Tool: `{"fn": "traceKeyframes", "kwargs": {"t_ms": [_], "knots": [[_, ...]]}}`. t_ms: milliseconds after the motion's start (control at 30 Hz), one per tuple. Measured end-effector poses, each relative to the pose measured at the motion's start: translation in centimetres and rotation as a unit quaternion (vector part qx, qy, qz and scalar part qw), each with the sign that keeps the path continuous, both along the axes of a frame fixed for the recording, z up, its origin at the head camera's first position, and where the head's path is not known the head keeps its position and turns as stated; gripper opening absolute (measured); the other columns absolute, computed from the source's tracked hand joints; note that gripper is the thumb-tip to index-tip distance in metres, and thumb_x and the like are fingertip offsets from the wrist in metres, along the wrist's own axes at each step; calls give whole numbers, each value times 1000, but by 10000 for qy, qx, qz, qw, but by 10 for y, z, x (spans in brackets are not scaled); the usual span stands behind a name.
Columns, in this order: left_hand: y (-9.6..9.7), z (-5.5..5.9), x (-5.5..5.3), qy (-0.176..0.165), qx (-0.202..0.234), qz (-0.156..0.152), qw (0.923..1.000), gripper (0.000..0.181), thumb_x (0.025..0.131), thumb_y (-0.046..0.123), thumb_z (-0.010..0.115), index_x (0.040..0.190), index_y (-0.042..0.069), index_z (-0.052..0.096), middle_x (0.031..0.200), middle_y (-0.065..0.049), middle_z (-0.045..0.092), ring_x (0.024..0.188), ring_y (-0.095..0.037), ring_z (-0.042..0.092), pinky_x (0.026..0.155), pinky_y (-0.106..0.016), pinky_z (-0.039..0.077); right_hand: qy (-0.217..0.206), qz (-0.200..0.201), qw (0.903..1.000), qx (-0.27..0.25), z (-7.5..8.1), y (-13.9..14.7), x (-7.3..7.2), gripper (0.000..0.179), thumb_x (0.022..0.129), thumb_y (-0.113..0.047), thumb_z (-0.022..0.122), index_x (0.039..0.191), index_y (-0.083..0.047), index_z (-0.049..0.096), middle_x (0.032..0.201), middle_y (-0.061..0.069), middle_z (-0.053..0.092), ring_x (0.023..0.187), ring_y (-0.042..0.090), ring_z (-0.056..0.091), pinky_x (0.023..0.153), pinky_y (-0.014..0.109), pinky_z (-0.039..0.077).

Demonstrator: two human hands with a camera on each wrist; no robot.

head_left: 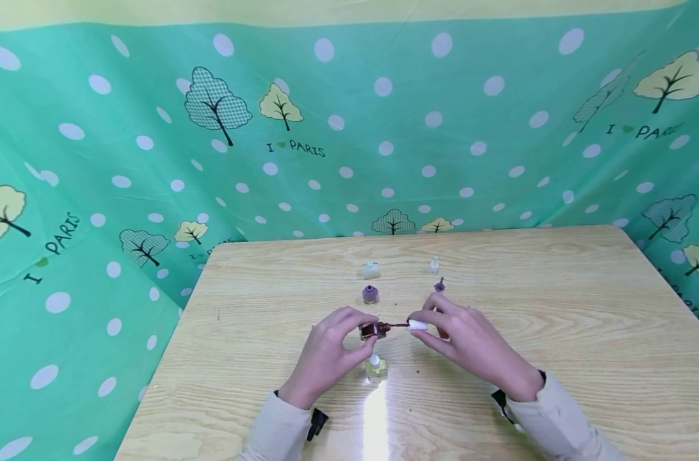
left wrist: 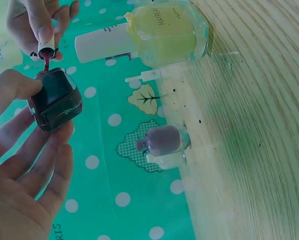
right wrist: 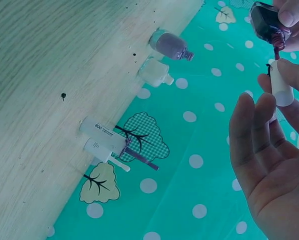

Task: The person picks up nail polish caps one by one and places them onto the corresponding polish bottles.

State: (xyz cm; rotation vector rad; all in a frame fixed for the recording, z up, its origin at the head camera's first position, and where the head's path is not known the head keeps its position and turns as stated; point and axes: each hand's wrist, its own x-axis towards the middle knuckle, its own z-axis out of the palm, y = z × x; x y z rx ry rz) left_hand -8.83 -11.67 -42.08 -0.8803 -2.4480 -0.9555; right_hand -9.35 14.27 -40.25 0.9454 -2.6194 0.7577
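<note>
My left hand [head_left: 332,346] holds a dark red nail polish bottle [left wrist: 57,97] between thumb and fingers, tipped on its side with the neck toward the right hand. In my right hand [head_left: 467,333], thumb and fingertips pinch a white cap [right wrist: 281,85] with a red-coated brush [head_left: 399,325]. The brush tip is right at the bottle's mouth. A capped yellow polish bottle [left wrist: 169,35] stands just in front of the left hand. Behind the hands are an uncapped purple bottle [head_left: 370,294] and an uncapped whitish bottle [right wrist: 154,72].
Two removed brush caps, one with a purple brush [right wrist: 142,157] and one with a pale brush [right wrist: 119,163], stand brush-up at the back right of the wooden table [head_left: 257,307]. Small dark specks [right wrist: 63,96] dot the tabletop. A green dotted cloth [head_left: 338,83] hangs behind.
</note>
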Motion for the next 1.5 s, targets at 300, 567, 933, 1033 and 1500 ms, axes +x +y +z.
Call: {"fn": "traceKeyframes", "kwargs": {"t_ms": [300,567,933,1033,1500], "knots": [[1,0,0,60,-68,-27,10000,28,80,13,80,108,14,73,100,6,71,91,-7,66,82,-21,56,56,102,9999,-27,0,-2,1,17,88,-20,76,104,-15,76,91,-10,56,58,-8,43,49,11,39],[3,1,1,101,-151,-25,9998,28,81,14,80,108,15,73,99,7,70,91,-6,65,81,-21,56,-5,90,10000,25,0,-3,1,16,88,-22,76,103,-16,76,90,-10,55,58,-8,44,49,11,40],[4,1,1,241,-206,-25,9995,25,81,13,80,106,16,74,98,7,70,90,-7,65,78,-21,56,-15,152,9999,-4,0,-4,1,15,89,-22,75,103,-17,76,89,-11,55,56,-9,42,47,10,39],[4,2,1,224,-253,-2,9994,25,82,14,79,106,16,74,99,7,70,91,-7,65,79,-21,55,25,168,9999,-1,1,-5,1,15,89,-23,75,102,-17,76,89,-12,54,55,-9,41,47,10,38],[9,2,2,225,-296,-92,9993,25,82,14,79,106,16,75,99,7,71,91,-7,65,77,-21,55,-110,162,9997,155,1,-8,2,13,90,-28,73,101,-21,76,89,-14,53,57,-7,42,50,11,39]]}}
